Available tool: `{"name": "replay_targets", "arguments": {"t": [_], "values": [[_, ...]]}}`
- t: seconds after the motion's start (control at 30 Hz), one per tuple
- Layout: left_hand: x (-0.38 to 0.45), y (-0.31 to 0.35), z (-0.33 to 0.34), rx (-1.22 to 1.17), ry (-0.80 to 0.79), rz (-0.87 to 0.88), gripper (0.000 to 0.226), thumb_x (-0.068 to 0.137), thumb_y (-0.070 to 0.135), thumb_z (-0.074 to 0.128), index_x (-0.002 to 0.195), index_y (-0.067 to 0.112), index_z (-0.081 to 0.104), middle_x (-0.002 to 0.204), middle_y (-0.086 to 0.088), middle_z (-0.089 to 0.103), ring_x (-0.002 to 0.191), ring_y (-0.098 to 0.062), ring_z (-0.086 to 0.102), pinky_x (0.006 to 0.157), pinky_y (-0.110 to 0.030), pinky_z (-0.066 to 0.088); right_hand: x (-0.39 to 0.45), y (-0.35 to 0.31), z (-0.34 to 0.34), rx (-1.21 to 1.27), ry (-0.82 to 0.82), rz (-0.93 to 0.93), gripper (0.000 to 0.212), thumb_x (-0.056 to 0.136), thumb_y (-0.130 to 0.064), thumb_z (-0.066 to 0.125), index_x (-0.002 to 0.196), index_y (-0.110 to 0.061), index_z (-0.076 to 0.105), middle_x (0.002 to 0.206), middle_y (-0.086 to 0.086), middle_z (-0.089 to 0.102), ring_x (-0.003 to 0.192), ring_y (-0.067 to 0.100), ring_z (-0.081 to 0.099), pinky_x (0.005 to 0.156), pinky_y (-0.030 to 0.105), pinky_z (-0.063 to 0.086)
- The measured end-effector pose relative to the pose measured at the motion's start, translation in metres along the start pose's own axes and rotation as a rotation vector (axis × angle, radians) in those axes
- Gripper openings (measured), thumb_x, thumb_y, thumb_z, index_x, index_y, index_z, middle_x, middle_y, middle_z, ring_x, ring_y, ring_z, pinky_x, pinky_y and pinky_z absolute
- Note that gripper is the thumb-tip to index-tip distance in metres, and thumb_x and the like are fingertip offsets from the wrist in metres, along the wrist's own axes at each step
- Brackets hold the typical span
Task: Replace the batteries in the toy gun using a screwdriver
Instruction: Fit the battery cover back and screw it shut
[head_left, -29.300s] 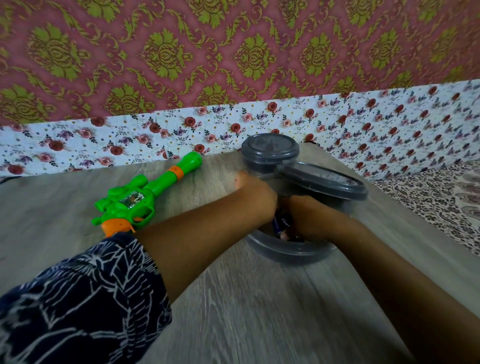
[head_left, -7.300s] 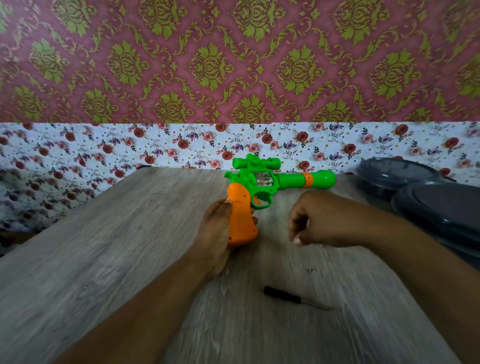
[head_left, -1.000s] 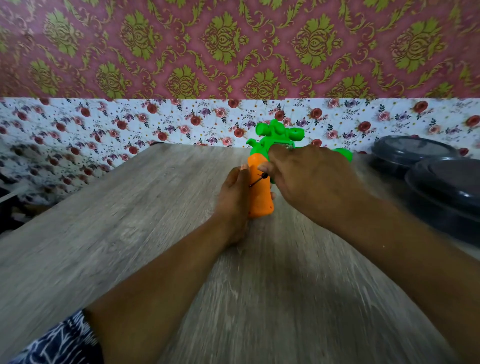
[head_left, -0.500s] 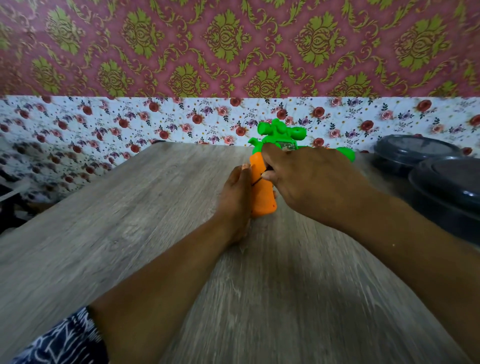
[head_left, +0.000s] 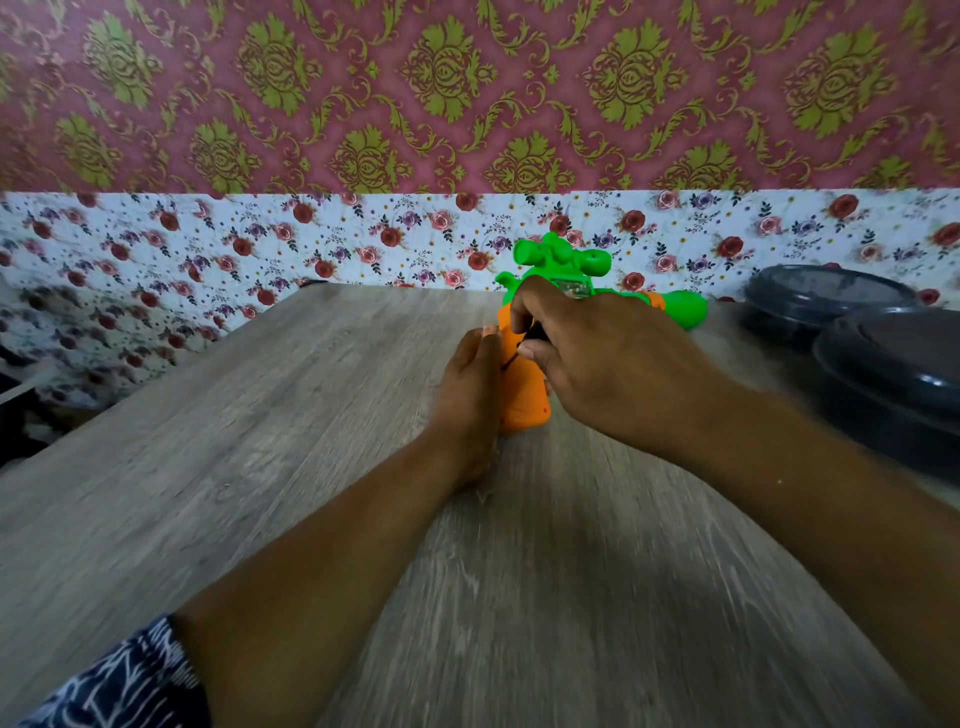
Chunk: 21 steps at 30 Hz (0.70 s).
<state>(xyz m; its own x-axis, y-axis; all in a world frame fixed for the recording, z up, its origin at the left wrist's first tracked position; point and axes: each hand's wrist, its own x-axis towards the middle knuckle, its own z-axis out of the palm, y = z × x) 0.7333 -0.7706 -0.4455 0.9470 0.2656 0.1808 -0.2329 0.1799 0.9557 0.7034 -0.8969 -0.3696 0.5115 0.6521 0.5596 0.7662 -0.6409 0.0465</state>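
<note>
The toy gun (head_left: 524, 387) stands on its orange grip near the far edge of the wooden tabletop (head_left: 260, 467), its green barrel pointing right toward two dark lidded containers (head_left: 883, 353) at the right side. The left hand (head_left: 470, 395) steadies the grip from the left, fingers curled against it, while the right hand (head_left: 597, 348) comes over the gun from the right and pinches a small black screwdriver (head_left: 522, 345) whose thin shaft angles down-left onto the grip's side. The two hands are close together with only the grip between them, and a patterned dark sleeve (head_left: 130, 680) shows at the lower left.
</note>
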Motion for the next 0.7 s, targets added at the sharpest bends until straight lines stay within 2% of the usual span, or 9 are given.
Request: {"name": "replay_targets", "arguments": {"t": [0.17, 0.23, 0.3, 0.33, 0.4, 0.47, 0.5, 0.6, 0.7], "values": [[-0.0009, 0.0007, 0.0010, -0.040, -0.010, -0.019, 0.031, 0.103, 0.025, 0.031, 0.111, 0.006, 0.054, 0.078, -0.005, 0.066, 0.054, -0.006, 0.067, 0.049, -0.019, 0.054, -0.0010, 0.0065, 0.0032, -0.175, 0.061, -0.089, 0.021, 0.090, -0.033, 0.051, 0.092, -0.012, 0.055, 0.061, 0.010, 0.058, 0.056, 0.032, 0.055, 0.047, 0.030, 0.032], [-0.0004, 0.0007, 0.0018, -0.044, -0.006, -0.029, 0.033, 0.102, 0.027, 0.033, 0.112, 0.005, 0.056, 0.081, -0.008, 0.068, 0.062, -0.013, 0.069, 0.060, -0.027, 0.057, -0.0002, 0.0063, 0.0027, -0.247, 0.103, -0.067, 0.034, 0.084, -0.041, 0.048, 0.073, -0.009, 0.057, 0.047, 0.010, 0.053, 0.041, 0.028, 0.051, 0.042, 0.020, 0.021], [0.0012, -0.0013, 0.0020, -0.029, 0.004, -0.016, 0.029, 0.100, 0.026, 0.036, 0.106, 0.006, 0.056, 0.080, -0.010, 0.069, 0.067, -0.019, 0.068, 0.068, -0.035, 0.057, 0.0004, 0.0038, 0.0012, -0.294, 0.134, -0.041, 0.038, 0.084, -0.039, 0.049, 0.062, -0.009, 0.053, 0.040, 0.010, 0.048, 0.033, 0.027, 0.046, 0.046, 0.014, 0.008], [0.0013, -0.0015, 0.0018, -0.016, 0.014, -0.010, 0.026, 0.101, 0.024, 0.036, 0.103, 0.005, 0.054, 0.076, -0.008, 0.068, 0.063, -0.017, 0.068, 0.065, -0.034, 0.056, 0.0000, 0.0037, 0.0024, -0.295, 0.137, -0.043, 0.034, 0.085, -0.035, 0.053, 0.064, -0.008, 0.053, 0.043, 0.010, 0.050, 0.035, 0.029, 0.049, 0.046, 0.017, 0.007], [0.0011, -0.0012, 0.0013, -0.007, 0.023, -0.009, 0.025, 0.102, 0.020, 0.035, 0.101, 0.004, 0.053, 0.072, -0.006, 0.066, 0.055, -0.012, 0.066, 0.054, -0.026, 0.054, -0.0013, 0.0019, 0.0004, -0.256, 0.066, -0.037, 0.025, 0.094, -0.032, 0.047, 0.086, -0.009, 0.053, 0.064, 0.012, 0.060, 0.057, 0.035, 0.058, 0.044, 0.027, 0.019], [-0.0002, 0.0004, 0.0018, 0.002, 0.026, -0.013, 0.026, 0.103, 0.020, 0.034, 0.091, 0.008, 0.054, 0.072, -0.005, 0.063, 0.051, -0.007, 0.065, 0.047, -0.020, 0.051, -0.0014, 0.0035, -0.0003, -0.091, 0.033, -0.021, 0.024, 0.098, -0.033, 0.035, 0.105, -0.014, 0.047, 0.081, 0.009, 0.061, 0.076, 0.034, 0.059, 0.054, 0.035, 0.034], [-0.0002, 0.0004, 0.0019, 0.004, 0.028, -0.014, 0.028, 0.103, 0.019, 0.033, 0.085, 0.011, 0.053, 0.070, -0.004, 0.063, 0.050, -0.005, 0.064, 0.046, -0.018, 0.050, -0.0015, 0.0036, -0.0024, -0.016, 0.016, -0.023, 0.021, 0.097, -0.030, 0.034, 0.109, -0.016, 0.045, 0.082, 0.006, 0.058, 0.078, 0.032, 0.058, 0.059, 0.038, 0.038], [-0.0001, 0.0001, 0.0021, -0.008, 0.016, -0.003, 0.031, 0.103, 0.017, 0.031, 0.080, 0.014, 0.052, 0.058, 0.002, 0.067, 0.047, -0.003, 0.063, 0.043, -0.016, 0.048, 0.0002, 0.0037, -0.0062, -0.069, -0.016, -0.052, 0.014, 0.096, -0.025, 0.038, 0.106, -0.019, 0.046, 0.078, 0.001, 0.048, 0.070, 0.027, 0.045, 0.059, 0.037, 0.035], [-0.0003, -0.0010, 0.0012, -0.005, 0.000, 0.017, 0.029, 0.104, 0.020, 0.031, 0.096, 0.007, 0.055, 0.061, 0.006, 0.070, 0.052, -0.002, 0.066, 0.046, -0.015, 0.050, 0.0009, 0.0038, -0.0047, -0.223, -0.014, -0.055, 0.017, 0.093, -0.027, 0.045, 0.093, -0.013, 0.054, 0.064, 0.008, 0.048, 0.056, 0.030, 0.042, 0.046, 0.027, 0.019]]}}
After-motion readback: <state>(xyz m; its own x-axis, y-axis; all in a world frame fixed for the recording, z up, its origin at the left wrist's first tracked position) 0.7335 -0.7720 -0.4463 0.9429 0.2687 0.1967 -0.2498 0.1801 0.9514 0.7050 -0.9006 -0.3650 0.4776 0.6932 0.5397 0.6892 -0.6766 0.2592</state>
